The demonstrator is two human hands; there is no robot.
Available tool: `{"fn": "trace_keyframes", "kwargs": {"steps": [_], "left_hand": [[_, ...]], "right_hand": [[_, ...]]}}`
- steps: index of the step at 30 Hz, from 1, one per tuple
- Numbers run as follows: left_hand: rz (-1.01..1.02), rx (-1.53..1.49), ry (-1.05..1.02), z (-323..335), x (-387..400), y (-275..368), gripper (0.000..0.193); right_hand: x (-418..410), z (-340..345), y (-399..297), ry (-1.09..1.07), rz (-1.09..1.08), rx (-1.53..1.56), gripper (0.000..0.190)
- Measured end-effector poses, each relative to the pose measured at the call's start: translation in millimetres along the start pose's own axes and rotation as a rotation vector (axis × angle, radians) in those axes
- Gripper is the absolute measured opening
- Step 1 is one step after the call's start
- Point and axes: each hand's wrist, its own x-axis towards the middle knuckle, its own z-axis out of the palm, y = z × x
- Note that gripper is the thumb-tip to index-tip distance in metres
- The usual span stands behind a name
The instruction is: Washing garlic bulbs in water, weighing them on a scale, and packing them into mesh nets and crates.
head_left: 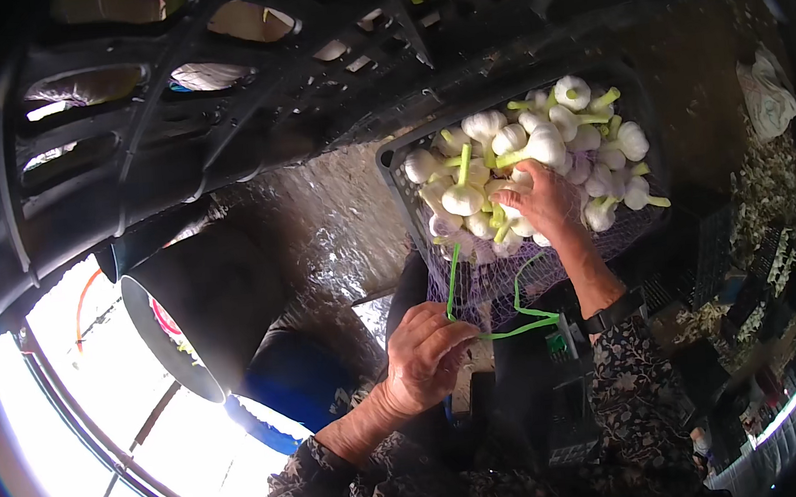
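Note:
A dark plastic crate is heaped with white garlic bulbs that have short green stems. Purple mesh netting hangs over the crate's near side, with a bright green drawstring running along it. My left hand is closed on the edge of the netting, where the green string meets the fingers. My right hand reaches among the bulbs, fingers curved around garlic near the middle of the heap; its palm side is hidden, so how firmly it grips cannot be told.
Large black perforated crates rise across the top and left. A dark cylindrical container stands at the left. Wet-looking ground shows between it and the garlic. On the right lie a whitish sack and scattered pale peelings.

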Motion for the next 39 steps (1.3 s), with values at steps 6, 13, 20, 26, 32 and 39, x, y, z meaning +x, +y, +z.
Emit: {"fn": "trace_keyframes", "kwargs": {"steps": [6, 13, 20, 26, 32, 39], "left_hand": [[-0.031, -0.031, -0.016, -0.1, 2.6, 0.2, 0.029], [-0.036, -0.048, 0.010, 4.0, 3.1, 4.6, 0.031], [-0.037, -0.053, 0.024, 4.4, 10.5, 10.5, 0.028], [-0.095, -0.056, -0.005, 5.1, 15.9, 16.7, 0.025], [-0.184, -0.012, 0.088, -1.6, 23.4, 27.3, 0.021], [-0.124, -0.080, 0.070, 19.7, 19.4, 22.5, 0.021]], "right_hand": [[-27.9, 9.0, 12.9, 0.086, -0.155, 0.078, 0.049], [-0.7, 9.8, -16.1, -0.088, -0.007, -0.175, 0.046], [1.1, 41.0, -5.7, 0.256, 0.007, 0.108, 0.060], [28.2, 54.0, -19.0, 0.304, 0.009, -0.006, 0.049], [13.6, 39.3, -9.3, 0.215, -0.018, 0.227, 0.055], [14.2, 76.5, 5.5, 0.143, 0.071, 0.092, 0.059]]}}
